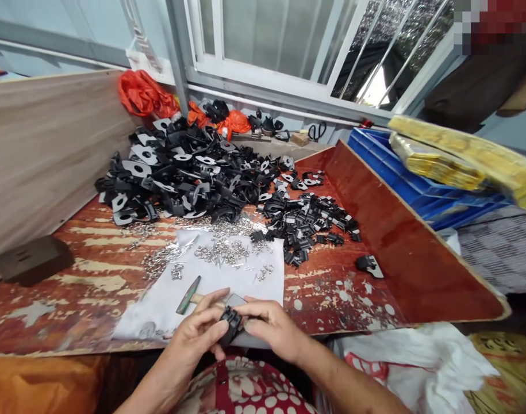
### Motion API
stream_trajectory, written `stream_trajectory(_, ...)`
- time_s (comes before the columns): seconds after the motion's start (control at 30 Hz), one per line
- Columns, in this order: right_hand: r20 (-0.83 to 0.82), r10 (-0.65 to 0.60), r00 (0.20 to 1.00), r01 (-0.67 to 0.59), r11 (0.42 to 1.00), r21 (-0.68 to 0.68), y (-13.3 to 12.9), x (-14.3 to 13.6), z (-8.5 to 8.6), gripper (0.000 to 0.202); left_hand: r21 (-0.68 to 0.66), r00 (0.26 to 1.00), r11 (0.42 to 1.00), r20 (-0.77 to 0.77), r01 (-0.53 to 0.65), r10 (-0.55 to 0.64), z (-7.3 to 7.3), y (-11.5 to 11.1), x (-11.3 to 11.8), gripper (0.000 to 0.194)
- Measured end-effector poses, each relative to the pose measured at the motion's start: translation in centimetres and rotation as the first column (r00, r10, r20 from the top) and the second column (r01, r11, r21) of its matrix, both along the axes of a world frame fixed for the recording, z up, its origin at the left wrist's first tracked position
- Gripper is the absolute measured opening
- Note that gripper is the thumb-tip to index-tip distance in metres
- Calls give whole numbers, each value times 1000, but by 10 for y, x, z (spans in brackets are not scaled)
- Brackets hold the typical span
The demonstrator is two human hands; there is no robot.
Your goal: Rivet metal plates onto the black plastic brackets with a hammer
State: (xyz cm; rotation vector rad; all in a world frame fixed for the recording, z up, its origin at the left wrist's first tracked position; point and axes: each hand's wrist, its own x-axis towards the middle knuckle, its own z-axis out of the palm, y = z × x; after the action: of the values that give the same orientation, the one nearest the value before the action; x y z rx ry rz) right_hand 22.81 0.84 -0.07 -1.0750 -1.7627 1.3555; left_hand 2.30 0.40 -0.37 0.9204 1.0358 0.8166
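Note:
Both hands meet at the front edge of the workbench, around a small black plastic part (230, 325). My left hand (199, 329) pinches it between thumb and fingers from the left. From the right, my right hand (273, 326) grips the same part with thumb and forefinger. Just beyond my left fingers lies a hammer (188, 295) with a greenish head, its handle partly hidden by that hand. A white sheet (159, 310) lies under the hammer. Small shiny metal pins and rivets (223, 253) are scattered on the sheet's far half.
A large heap of black parts with pale ring-shaped faces (180, 172) fills the back. Smaller black clips (306, 221) lie to its right. One black piece (369, 265) sits alone near the right board (400, 241). A dark block (35, 260) stands left. Beyond the board is a blue crate (418, 201).

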Motion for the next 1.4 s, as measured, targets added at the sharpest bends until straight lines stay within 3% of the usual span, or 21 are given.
stream_trajectory(0.07,237,-40,971,6,990,140,28,20,-1,26,-11,999,1000,-25,-22,22,-5,-1,-3,32)
stream_trajectory(0.17,561,-372,739,70,872,485,80,52,-1,21,-65,994,992,-14,-112,112,-12,-5,-7,33)
stream_trajectory(0.23,623,-426,656,24,836,548,109,67,-2,18,-107,987,982,-5,-159,159,-15,-7,-8,35)
stream_trajectory(0.33,620,-390,680,-5,844,537,124,73,-2,19,-163,984,971,13,-176,180,-13,-9,-8,37)
stream_trajectory(0.43,536,-379,754,34,838,545,103,56,2,14,-173,990,976,41,-129,138,-10,-8,-3,36)
stream_trajectory(0.53,185,-248,951,156,900,406,59,24,7,8,-161,985,977,78,-138,152,-7,-3,7,33)
stream_trajectory(0.63,-119,-183,976,207,951,229,21,-5,6,8,-115,980,979,87,-171,181,-8,1,14,41)
stream_trajectory(0.73,-110,-170,979,192,955,228,11,-11,0,9,-56,984,983,30,-174,176,-10,0,12,47)
stream_trajectory(0.8,44,-156,987,136,944,302,22,-3,-1,11,-30,982,982,-17,-186,186,-12,-2,7,46)
stream_trajectory(0.87,377,-196,905,14,901,435,41,7,-1,14,-11,973,975,-54,-224,223,-13,-5,2,41)
stream_trajectory(0.93,667,-269,695,-162,846,509,63,11,0,14,-7,962,964,-68,-265,264,-13,-7,-2,34)
stream_trajectory(1.0,792,-274,546,-307,813,494,80,6,0,15,-21,956,957,-52,-289,288,-12,-7,-4,33)
stream_trajectory(1.13,828,-237,509,-391,793,467,96,-11,-2,19,-91,949,947,39,-309,313,-6,-6,-9,35)
stream_trajectory(1.27,813,-253,525,-375,789,488,96,-10,4,21,-183,918,926,166,-330,360,1,-5,-17,29)
stream_trajectory(1.33,725,-245,644,-270,814,515,89,-6,13,22,-212,890,915,238,-344,389,2,-4,-20,26)
stream_trajectory(1.4,510,-200,837,-90,868,487,74,-7,23,16,-229,859,905,297,-359,416,2,-2,-21,27)
